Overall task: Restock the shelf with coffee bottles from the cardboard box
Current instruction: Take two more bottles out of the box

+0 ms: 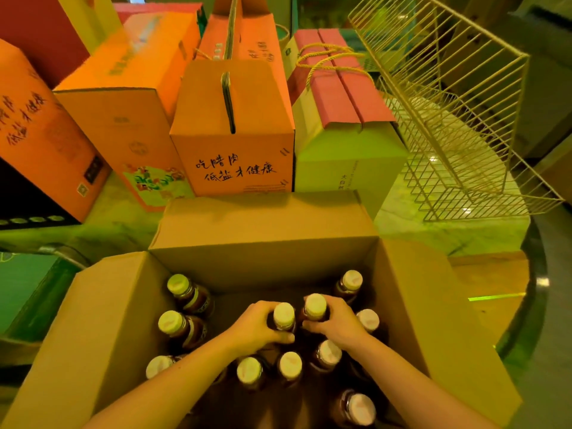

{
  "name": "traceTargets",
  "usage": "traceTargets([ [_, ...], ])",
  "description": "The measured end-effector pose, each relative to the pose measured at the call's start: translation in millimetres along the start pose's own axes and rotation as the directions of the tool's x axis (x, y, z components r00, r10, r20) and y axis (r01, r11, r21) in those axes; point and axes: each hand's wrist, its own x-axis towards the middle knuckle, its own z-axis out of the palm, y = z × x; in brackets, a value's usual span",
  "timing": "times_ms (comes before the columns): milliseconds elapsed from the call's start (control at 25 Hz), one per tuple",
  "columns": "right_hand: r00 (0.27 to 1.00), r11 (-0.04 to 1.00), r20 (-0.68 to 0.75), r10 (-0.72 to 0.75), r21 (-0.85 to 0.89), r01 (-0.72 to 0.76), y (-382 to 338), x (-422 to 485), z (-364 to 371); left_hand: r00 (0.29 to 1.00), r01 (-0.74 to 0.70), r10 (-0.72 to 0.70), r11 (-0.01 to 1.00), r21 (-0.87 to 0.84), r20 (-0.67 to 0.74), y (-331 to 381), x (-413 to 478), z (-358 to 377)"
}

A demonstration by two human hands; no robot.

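Observation:
An open cardboard box fills the lower half of the view, with several dark coffee bottles with pale caps standing inside. My left hand grips one bottle just below its cap, near the middle of the box. My right hand grips the bottle beside it the same way. Other bottles stand along the left wall, at the back right and near the front. A pale wire shelf rack stands at the upper right, with nothing on its visible tiers.
Orange gift cartons and a pink-topped carton with cord handles stand tightly behind the box. The box flaps fold outward left and right. A pale platform lies under the wire rack.

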Motion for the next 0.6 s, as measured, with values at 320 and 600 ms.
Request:
traceTargets([
  [320, 0.942, 0.947, -0.148, -0.301, 0.074, 0.314, -70, -58, -40, 0.971, -0.173, 0.145, 0.975, -0.142, -0.190, 66, -61, -40],
  [600, 0.672, 0.892, -0.684, -0.283, 0.069, 0.446, -123, -199, -70, 0.852, -0.500, 0.523, 0.827, -0.257, 0.026, 177, -110, -31],
])
